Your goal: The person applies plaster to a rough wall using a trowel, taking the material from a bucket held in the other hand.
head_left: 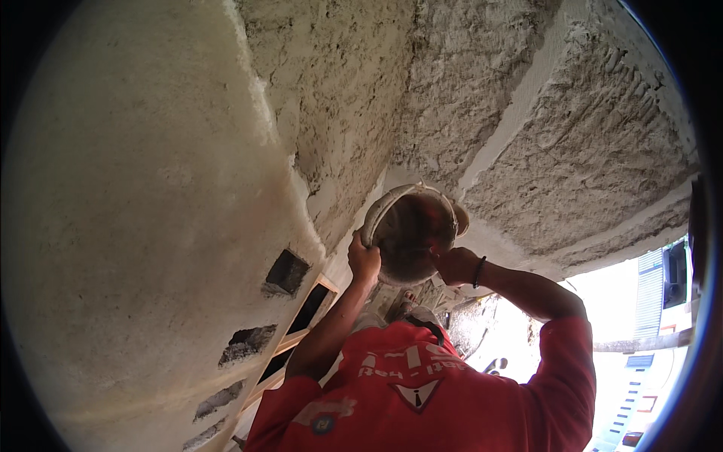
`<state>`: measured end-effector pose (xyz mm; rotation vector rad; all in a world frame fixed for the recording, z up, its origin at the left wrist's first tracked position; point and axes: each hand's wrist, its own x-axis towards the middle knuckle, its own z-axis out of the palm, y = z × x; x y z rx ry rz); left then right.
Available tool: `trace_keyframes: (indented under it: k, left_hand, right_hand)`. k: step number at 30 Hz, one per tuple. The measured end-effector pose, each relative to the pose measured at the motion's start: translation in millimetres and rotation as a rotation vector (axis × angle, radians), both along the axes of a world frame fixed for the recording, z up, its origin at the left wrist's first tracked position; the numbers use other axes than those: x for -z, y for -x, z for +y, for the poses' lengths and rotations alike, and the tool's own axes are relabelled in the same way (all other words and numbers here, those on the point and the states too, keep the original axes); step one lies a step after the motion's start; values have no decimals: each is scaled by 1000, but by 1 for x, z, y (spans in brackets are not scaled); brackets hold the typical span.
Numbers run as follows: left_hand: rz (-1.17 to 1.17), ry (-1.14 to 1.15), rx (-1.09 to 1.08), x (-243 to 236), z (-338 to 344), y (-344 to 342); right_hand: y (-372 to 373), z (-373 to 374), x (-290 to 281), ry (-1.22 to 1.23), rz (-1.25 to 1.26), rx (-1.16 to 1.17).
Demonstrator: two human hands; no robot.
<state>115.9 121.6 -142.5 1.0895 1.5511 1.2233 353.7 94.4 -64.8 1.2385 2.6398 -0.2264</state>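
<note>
A round bucket, smeared with pale mortar, is tilted so that its dark inside shows in front of me. Its wire handle rests up along the rim. My left hand grips the left edge, thumb over the rim. At the lower right of the opening is my right hand, closed, with a dark beaded band on the wrist. Its fingertips reach over the rim into shadow, and what they hold cannot be made out. Behind the bucket's right side a tan rounded edge pokes out.
A smooth plastered wall fills the left, with several rough square holes near a wooden frame. Ahead and right stands a rough mortar wall crossed by smoother strips. Bright daylight enters at lower right, past a horizontal pole.
</note>
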Motion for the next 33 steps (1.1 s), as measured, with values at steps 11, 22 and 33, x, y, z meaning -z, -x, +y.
trace_keyframes:
  k: [11, 22, 33]
  left_hand:
    - [-113, 18, -6, 4, -1, 4]
    - [5, 26, -33, 1, -12, 4]
    - [89, 33, -109, 11, -10, -1]
  right_hand:
    - [11, 0, -3, -30, 62, -69]
    - [19, 4, -14, 173, -111, 65]
    - [39, 8, 0, 21, -7, 224]
